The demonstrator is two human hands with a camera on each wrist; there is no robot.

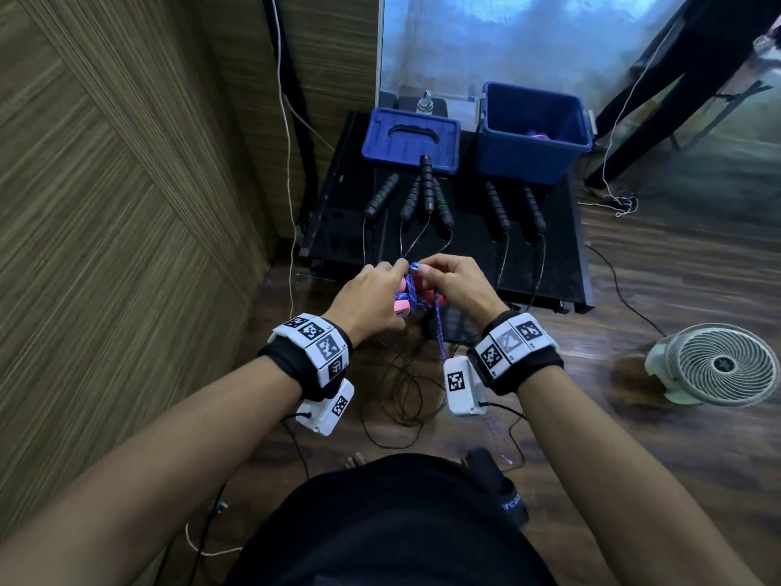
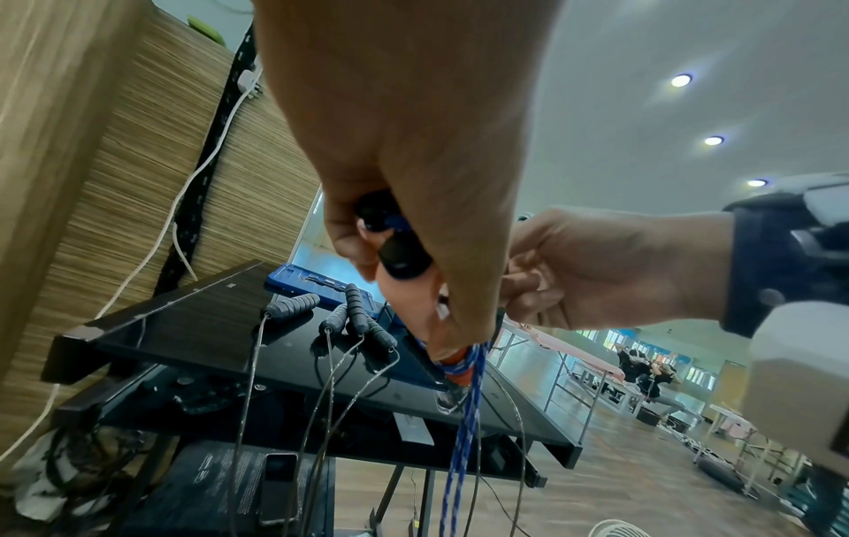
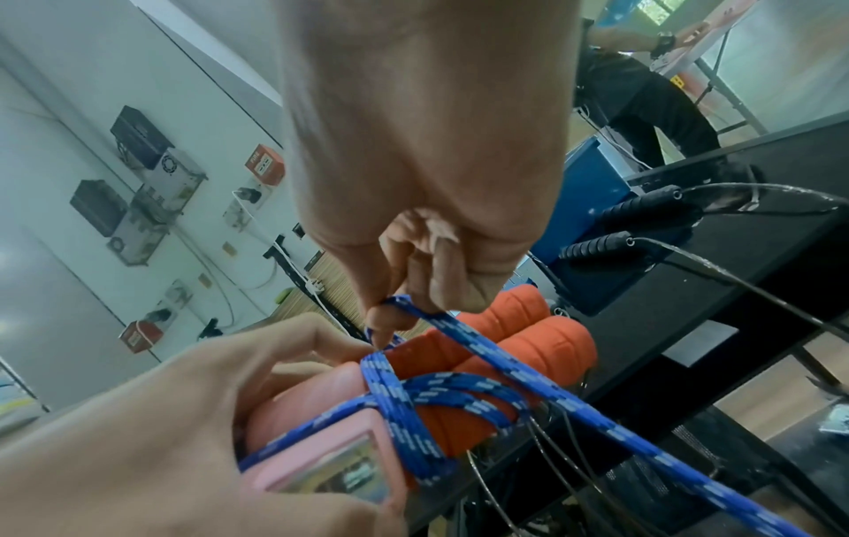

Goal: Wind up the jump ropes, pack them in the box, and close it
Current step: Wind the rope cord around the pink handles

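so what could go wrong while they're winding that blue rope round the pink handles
1. The left hand holds both pink handles while the right hand only pinches the blue rope; a slipped grip could let the wraps loosen.
2. The rope's long tail hangs among the thin cables on the floor and may snag.
3. Those cables lead to the black handles on the table; a tug might drag them off.

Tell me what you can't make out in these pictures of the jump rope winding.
- Contents of the open blue plastic box: head view, its front wall hides all but a pink scrap.
- Free end of the blue braided rope: right wrist view, cut off by the bottom edge.
- Left hand grip on the pink and orange handles: head view, knuckles cover it.
- Right hand pinch: left wrist view, left hand blocks it.
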